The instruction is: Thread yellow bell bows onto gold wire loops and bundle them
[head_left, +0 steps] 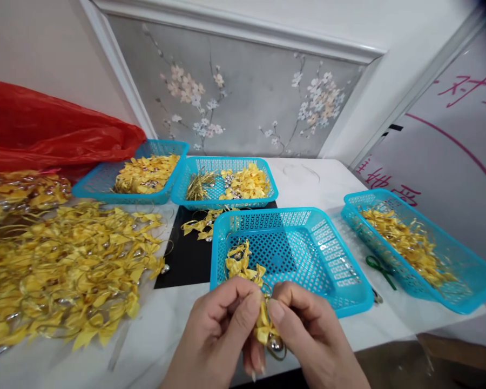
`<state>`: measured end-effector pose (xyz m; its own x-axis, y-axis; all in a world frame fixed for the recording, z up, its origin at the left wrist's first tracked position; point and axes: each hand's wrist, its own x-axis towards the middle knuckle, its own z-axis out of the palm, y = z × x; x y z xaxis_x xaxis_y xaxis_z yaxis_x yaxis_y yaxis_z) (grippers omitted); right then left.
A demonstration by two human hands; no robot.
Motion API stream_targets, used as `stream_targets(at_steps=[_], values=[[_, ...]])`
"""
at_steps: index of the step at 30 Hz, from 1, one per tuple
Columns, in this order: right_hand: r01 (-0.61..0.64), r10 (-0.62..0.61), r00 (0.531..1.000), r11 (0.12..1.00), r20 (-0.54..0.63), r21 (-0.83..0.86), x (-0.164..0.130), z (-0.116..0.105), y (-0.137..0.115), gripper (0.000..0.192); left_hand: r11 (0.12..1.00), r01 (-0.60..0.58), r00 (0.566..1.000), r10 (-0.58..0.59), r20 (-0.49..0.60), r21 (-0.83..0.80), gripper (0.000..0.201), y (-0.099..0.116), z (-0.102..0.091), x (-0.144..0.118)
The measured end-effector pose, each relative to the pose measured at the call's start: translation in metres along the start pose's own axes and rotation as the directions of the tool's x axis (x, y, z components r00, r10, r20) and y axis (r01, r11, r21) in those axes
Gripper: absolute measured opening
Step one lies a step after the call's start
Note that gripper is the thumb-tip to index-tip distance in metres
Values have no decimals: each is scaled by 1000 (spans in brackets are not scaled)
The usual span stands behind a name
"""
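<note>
White table point(308, 178) — grey floral wall panel point(247, 92)

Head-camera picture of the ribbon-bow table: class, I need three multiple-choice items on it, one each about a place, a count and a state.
1. Where do the green scissors lie?
A. in a basket
B. on the table between two baskets
C. on the red bag

2. How many blue baskets are there?
A. two
B. four
C. six

3. How is the yellow bow held?
A. pinched between left hand and right hand
B. lying loose
C. one hand only

Answers: 1 B, the handles rest on the tabletop; 2 B, four rims show; 3 A, both thumbs press it.
</note>
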<state>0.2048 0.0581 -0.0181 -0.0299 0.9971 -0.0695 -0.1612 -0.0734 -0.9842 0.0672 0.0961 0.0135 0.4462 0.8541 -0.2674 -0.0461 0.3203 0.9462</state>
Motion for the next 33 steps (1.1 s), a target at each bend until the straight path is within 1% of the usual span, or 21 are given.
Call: stream_targets(at_steps=[5, 7, 9, 11, 13, 14, 15, 17, 19, 20, 21, 22, 23, 24, 27, 28, 29, 33], values=[[-57, 59, 998, 987, -9, 148, 2, 7, -6, 39, 991, -27, 997, 36, 67, -128, 31, -4, 0, -2], [-53, 57, 998, 986, -24, 158, 2, 7, -7, 40, 988, -46, 997, 54, 55, -145, 24, -5, 0, -3], [-42, 44, 999, 985, -11, 167, 0, 5, -6, 39, 988, -63, 997, 69, 39, -142, 16, -7, 0, -4], [-9, 8, 1000, 989, 5, 147, 0, -2, -4, 35, 986, -96, 995, 101, 28, -139, 10, -10, -3, -5], [68, -66, 997, 996, -25, 59, 0, -11, -3, 29, 982, -158, 987, 161, 24, -108, 6, -13, -8, -4], [98, -98, 994, 995, -48, 10, 1, -16, -3, 26, 977, -200, 978, 204, 37, -75, 7, -14, -11, -4], [109, -109, 992, 994, -61, -15, 2, -20, -4, 25, 967, -251, 966, 252, 62, -32, 10, -15, -15, -4], [61, -60, 997, 998, -37, 18, 4, -24, -6, 27, 937, -343, 934, 334, 127, 65, 18, -15, -21, -3], [-42, 34, 997, 992, 71, 118, 5, -25, -9, 30, 894, -423, 899, 395, 187, 145, 23, -12, -25, -2], [-91, 67, 988, 981, 138, 172, 5, -24, -9, 30, 868, -463, 879, 425, 215, 179, 22, -10, -27, -1], [-128, 84, 977, 967, 197, 220, 6, -24, -9, 30, 838, -502, 858, 453, 241, 213, 21, -8, -28, -1], [-142, 84, 971, 955, 223, 259, 6, -23, -9, 28, 805, -541, 835, 479, 269, 245, 19, -7, -28, 0], [-137, 74, 973, 948, 219, 289, 6, -23, -8, 25, 771, -572, 815, 498, 296, 279, 18, -5, -29, 0], [-118, 60, 980, 943, 189, 310, 6, -23, -7, 20, 747, -587, 807, 504, 308, 314, 17, -4, -29, 0], [-34, 11, 997, 947, 74, 319, 7, -24, -7, 11, 724, -568, 823, 490, 289, 390, 17, -4, -30, -1], [-12, -5, 999, 949, 53, 315, 7, -24, -8, 11, 717, -573, 820, 493, 292, 398, 17, -4, -31, -1], [5, -20, 999, 950, 44, 311, 7, -24, -10, 10, 704, -589, 808, 504, 306, 396, 16, -3, -31, -1], [72, -86, 996, 953, 35, 294, 3, -23, -17, 8, 606, -710, 703, 581, 410, 359, 19, 2, -32, 1]])
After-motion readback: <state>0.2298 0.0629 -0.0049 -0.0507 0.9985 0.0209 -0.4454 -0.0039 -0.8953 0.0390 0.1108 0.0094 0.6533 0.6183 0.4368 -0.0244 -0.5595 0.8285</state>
